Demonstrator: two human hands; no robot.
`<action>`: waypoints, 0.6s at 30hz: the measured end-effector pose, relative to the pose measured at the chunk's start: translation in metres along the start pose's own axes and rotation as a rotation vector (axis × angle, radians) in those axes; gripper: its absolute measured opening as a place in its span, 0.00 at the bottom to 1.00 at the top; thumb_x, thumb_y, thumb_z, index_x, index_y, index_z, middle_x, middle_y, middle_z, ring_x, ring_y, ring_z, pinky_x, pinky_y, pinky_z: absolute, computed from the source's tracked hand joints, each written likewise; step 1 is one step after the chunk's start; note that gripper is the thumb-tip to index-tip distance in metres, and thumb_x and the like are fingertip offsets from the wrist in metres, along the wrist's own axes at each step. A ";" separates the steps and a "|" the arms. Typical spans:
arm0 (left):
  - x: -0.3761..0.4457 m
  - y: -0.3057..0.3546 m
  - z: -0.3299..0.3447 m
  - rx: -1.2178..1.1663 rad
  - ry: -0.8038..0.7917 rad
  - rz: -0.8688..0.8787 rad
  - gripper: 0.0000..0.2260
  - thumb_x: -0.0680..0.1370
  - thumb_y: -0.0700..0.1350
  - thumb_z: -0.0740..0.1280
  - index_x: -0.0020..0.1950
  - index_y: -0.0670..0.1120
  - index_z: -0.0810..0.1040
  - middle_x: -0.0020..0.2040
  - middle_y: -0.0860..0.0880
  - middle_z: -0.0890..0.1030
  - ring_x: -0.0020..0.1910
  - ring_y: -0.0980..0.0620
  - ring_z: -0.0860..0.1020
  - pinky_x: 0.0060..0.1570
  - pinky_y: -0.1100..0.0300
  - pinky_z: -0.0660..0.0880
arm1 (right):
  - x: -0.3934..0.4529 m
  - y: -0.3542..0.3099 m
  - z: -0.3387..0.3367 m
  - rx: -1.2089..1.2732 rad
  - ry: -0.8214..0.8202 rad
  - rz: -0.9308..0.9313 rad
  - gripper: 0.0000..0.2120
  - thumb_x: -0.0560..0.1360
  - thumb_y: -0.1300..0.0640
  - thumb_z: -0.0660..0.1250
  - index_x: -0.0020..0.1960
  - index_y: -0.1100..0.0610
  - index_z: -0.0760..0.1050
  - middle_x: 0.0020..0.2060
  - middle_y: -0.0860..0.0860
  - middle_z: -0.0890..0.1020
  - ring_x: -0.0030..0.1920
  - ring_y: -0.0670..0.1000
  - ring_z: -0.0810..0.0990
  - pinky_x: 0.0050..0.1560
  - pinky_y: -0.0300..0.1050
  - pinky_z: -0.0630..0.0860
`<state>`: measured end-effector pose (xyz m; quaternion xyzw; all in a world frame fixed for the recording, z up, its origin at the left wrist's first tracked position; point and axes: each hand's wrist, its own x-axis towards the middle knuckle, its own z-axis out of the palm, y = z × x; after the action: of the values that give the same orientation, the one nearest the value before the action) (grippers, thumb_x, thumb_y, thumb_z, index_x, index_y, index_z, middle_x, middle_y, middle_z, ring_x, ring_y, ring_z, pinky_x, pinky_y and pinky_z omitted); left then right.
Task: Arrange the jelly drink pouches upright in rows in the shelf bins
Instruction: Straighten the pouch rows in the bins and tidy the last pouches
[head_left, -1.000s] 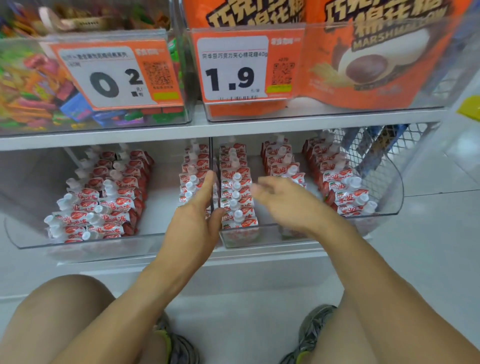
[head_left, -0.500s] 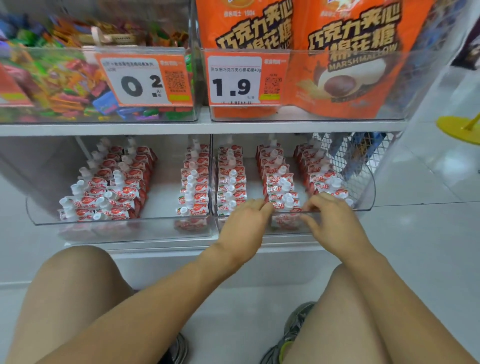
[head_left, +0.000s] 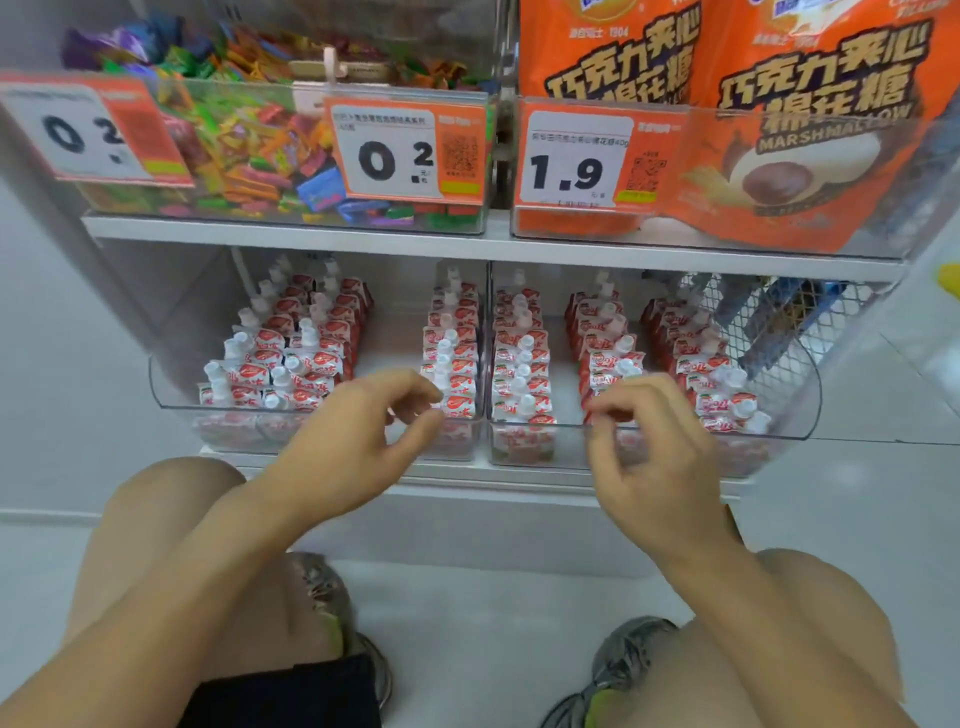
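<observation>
A: From the head view, what is on the lower shelf (head_left: 467, 470)?

B: Two clear bins side by side. The left bin (head_left: 171, 400) has jelly drink pouches (head_left: 457, 364) standing upright in two rows near its left wall and one row along its right wall, with bare floor between. The right bin (head_left: 810, 410) has three upright rows: one along its left wall, one in the middle, one by its right wall.

A: And the hands?

B: Both hang in front of the bins' front edges. The left hand (head_left: 353, 441) is by the front right corner of the left bin, fingers loosely curled, holding nothing. The right hand (head_left: 654, 457) is before the middle row of the right bin, fingers also loosely curled. Whether its fingertips touch a pouch, I cannot tell; nothing is plainly gripped.

A: Above?

B: The upper shelf (head_left: 498, 244) carries a candy bin (head_left: 249, 156) and orange marshmallow bags (head_left: 810, 130), with price tags (head_left: 395, 150) on the front edges.
</observation>
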<state>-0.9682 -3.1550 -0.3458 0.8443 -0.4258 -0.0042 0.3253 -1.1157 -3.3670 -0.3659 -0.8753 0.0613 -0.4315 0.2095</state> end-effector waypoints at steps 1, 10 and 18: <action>0.000 -0.013 -0.008 0.046 -0.017 -0.085 0.11 0.78 0.52 0.65 0.56 0.48 0.79 0.45 0.57 0.80 0.42 0.61 0.77 0.43 0.67 0.73 | 0.005 -0.012 0.018 0.040 -0.086 -0.054 0.06 0.72 0.69 0.66 0.47 0.63 0.78 0.45 0.53 0.78 0.47 0.50 0.76 0.49 0.39 0.74; 0.086 -0.082 0.028 -0.373 -0.494 -0.618 0.19 0.80 0.54 0.61 0.61 0.40 0.73 0.59 0.42 0.77 0.52 0.45 0.77 0.53 0.47 0.79 | 0.039 -0.033 0.121 -0.061 -0.242 0.241 0.23 0.71 0.68 0.67 0.65 0.59 0.75 0.64 0.52 0.72 0.66 0.51 0.70 0.67 0.29 0.60; 0.094 -0.096 0.020 -0.438 -0.784 -0.575 0.17 0.82 0.45 0.60 0.70 0.42 0.66 0.64 0.46 0.73 0.62 0.44 0.77 0.56 0.46 0.78 | 0.031 -0.022 0.127 0.050 -0.103 0.228 0.14 0.73 0.69 0.68 0.57 0.57 0.80 0.62 0.49 0.76 0.64 0.46 0.74 0.67 0.31 0.65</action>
<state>-0.8450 -3.1929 -0.3898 0.7743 -0.2560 -0.4971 0.2963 -0.9982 -3.3162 -0.4026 -0.8783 0.1387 -0.3607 0.2816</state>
